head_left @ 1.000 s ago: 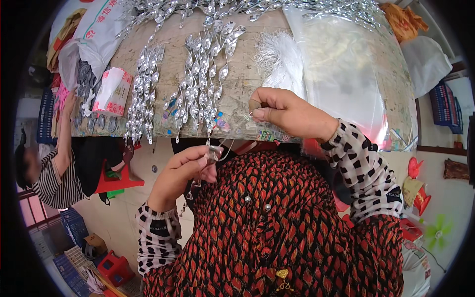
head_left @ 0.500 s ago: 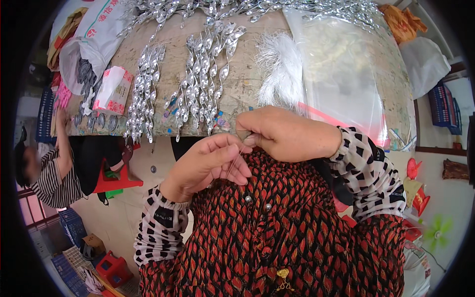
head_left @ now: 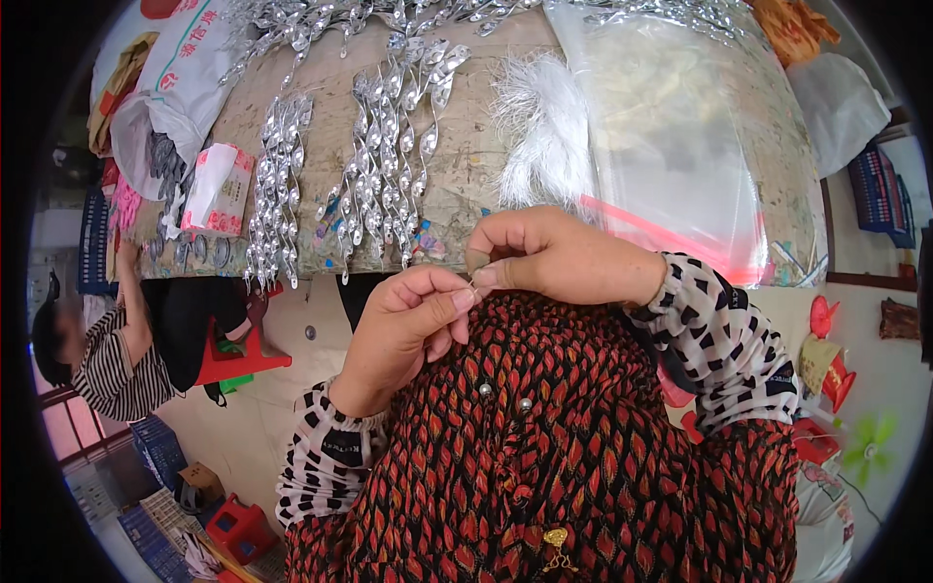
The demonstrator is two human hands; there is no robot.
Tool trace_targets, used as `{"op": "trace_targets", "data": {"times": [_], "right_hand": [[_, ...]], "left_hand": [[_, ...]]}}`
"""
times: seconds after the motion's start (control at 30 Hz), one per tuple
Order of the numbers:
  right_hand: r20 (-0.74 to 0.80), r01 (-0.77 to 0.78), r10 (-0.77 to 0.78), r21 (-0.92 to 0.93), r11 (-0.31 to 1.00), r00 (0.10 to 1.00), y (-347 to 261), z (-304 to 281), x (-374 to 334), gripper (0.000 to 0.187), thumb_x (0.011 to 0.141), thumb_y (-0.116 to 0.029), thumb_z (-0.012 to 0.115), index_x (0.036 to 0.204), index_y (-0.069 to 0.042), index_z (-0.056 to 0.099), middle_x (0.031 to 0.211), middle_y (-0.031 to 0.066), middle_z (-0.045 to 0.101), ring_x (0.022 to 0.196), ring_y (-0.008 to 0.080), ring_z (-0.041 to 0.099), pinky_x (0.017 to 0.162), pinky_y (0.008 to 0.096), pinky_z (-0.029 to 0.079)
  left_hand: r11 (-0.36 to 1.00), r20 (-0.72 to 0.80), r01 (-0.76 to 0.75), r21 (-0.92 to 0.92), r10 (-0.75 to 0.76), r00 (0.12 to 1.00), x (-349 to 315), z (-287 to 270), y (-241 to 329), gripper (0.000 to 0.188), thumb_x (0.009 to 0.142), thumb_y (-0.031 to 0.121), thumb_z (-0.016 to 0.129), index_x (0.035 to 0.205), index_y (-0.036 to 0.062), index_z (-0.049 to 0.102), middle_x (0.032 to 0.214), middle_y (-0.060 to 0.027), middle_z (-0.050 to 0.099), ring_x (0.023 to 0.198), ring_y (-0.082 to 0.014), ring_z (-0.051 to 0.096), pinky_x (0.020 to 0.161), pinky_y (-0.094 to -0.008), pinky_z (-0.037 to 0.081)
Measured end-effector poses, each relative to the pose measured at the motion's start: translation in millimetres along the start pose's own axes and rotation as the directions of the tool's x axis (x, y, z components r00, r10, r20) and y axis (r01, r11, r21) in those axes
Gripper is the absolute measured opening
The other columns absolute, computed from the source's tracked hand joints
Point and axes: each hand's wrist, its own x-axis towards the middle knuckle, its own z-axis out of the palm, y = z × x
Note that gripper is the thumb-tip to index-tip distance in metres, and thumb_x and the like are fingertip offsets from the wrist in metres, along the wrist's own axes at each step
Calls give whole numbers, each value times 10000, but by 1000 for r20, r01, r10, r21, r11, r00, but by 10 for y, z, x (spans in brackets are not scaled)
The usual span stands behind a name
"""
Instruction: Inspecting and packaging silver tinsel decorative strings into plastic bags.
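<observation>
Just off the table's front edge, my left hand [head_left: 408, 316] and my right hand [head_left: 559, 260] meet fingertip to fingertip. Each is closed in a pinch on a fine thread, which barely shows between them. A small greyish patch shows by the right fingers, too small to make out. Beyond my hands, a bunch of silver twisted strips [head_left: 384, 146] with shiny round spots lies on the table, and a second bunch of silver strips [head_left: 276, 199] lies left of it. A hank of white thread [head_left: 544, 131] rests past my right hand.
Clear plastic bags [head_left: 671, 146] with a pink edge cover the table's right part. More silver strips [head_left: 389, 12] lie along the back. A tissue pack [head_left: 220, 189] and a white sack [head_left: 185, 63] stand at left. Another person [head_left: 126, 364] sits at the table's left end.
My left hand has moved slightly and closed from loosely spread fingers, with thread strands across them, into a pinch against my right fingertips. The view has shifted a little.
</observation>
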Motion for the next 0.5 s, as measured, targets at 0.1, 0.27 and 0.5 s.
{"op": "trace_targets", "data": {"times": [0.1, 0.27, 0.5], "right_hand": [[20, -77, 74, 243, 967, 997, 40, -28, 3, 103, 885, -89, 606, 927, -1, 574, 836, -5, 591, 813, 68, 535, 746, 228, 437], [44, -126, 119, 415, 901, 992, 65, -37, -12, 101, 889, -91, 606, 935, -2, 589, 876, 13, 621, 841, 82, 574, 770, 221, 454], [49, -174, 170, 458, 872, 984, 74, -31, -11, 106, 887, -96, 614, 943, -8, 593, 879, 21, 626, 820, 83, 575, 763, 211, 450]], "left_hand": [[999, -6, -47, -3, 47, 999, -3, 9, -4, 107, 903, 120, 609, 946, 22, 612, 707, -45, 614, 522, -55, 512, 448, -166, 357], [998, -7, -67, -6, 67, 998, -9, 4, -14, 117, 910, 129, 596, 947, 18, 599, 710, -68, 619, 515, -83, 540, 451, -188, 423], [996, -1, -90, -12, 90, 996, -16, -19, -34, 119, 911, 127, 590, 949, 15, 592, 717, -75, 620, 517, -94, 549, 455, -196, 437]]}}
